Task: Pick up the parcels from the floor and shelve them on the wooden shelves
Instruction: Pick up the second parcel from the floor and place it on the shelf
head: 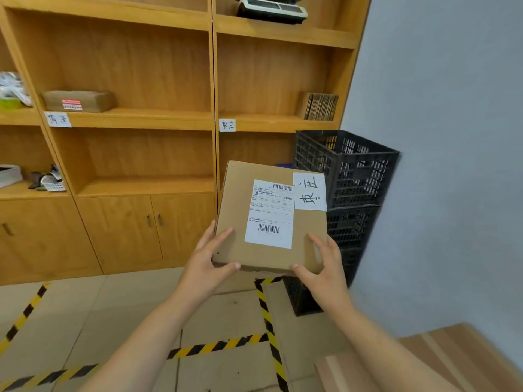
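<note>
Head view first, biggest things down to smallest. Ahead of my hands stand the wooden shelves [169, 120], filling the wall beyond my left hand and up past both. Under my arms is a tiled floor [113, 312] marked with black-and-yellow tape [267, 315]. A pale wall [452, 137] runs off past my right hand, and a stack of black crates [345, 171] stands in the corner just beyond that hand, partly behind what I carry. A light wooden surface [441, 360] sits below my right forearm; I cannot tell what it belongs to.

Between my hands is the parcel [268, 216], a flat cardboard box lifted clear of the floor and tilted so its top faces me. I judge that tilt is for reading: a printed shipping label [270, 213] and a handwritten paper slip [310, 190] lie on the top face. My left hand [206, 264] clamps the near left corner, thumb on top and fingers underneath. My right hand [325, 267] grips the near right corner, thumb along the front edge, fingers spread over the top.

Small paper tags on the shelf edges, one beyond my left hand [58, 119] and one straight ahead [227, 125], carry handwriting too. The characters on the nearer tag look similar to the slip, so I judge that bay above my hands is the likely destination. One brown box [79, 101] already rests on the shelf beyond my left hand.
</note>
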A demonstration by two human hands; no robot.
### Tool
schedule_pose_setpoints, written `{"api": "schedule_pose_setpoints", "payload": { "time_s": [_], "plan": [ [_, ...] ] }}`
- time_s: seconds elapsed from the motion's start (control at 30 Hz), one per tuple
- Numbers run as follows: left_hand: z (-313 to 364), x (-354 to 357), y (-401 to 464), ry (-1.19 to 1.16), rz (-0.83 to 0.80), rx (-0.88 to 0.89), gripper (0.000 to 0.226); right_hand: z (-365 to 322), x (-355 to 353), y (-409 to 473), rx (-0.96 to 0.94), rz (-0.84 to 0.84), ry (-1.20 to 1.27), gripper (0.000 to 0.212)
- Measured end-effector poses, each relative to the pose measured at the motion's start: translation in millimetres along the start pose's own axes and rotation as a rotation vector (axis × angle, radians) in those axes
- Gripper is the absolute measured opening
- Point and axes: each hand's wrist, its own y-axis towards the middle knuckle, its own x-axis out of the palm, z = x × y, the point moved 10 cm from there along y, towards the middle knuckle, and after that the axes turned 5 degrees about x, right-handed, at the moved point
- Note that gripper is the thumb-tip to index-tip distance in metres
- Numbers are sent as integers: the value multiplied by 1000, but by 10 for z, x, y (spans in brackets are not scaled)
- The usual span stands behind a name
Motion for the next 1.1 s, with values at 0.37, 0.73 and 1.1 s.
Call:
{"api": "schedule_pose_setpoints", "payload": {
  "time_s": [0.37,0.73,1.1],
  "plan": [
    [-819,-295,1320,-10,112,-20,68,-23,787,1567,-46,-91,31,72],
    [-1666,-774,3254,21,129,26,75,-239,1630,3384,-78,-59,38,73],
    [-2257,-424,4674,8,94,32,80,153,1822,4908,-31,-31,-51,77]
  ]
}}
